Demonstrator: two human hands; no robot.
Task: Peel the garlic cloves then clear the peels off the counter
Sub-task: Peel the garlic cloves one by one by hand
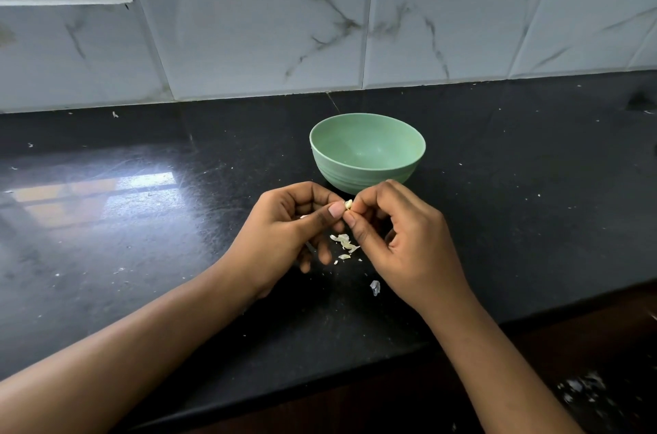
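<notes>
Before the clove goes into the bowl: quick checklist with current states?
1. Grip: ok; left hand and right hand both pinch the garlic clove.
2. Fully peeled: cannot tell; fingertips hide most of it.
3. Receiver: ok; green bowl stands upright just beyond the hands, nothing visible inside.
4. Path to it: ok; nothing lies between.
5. Clearing: not ok; peels lie on the counter below the hands, a stray peel nearer its edge.
</notes>
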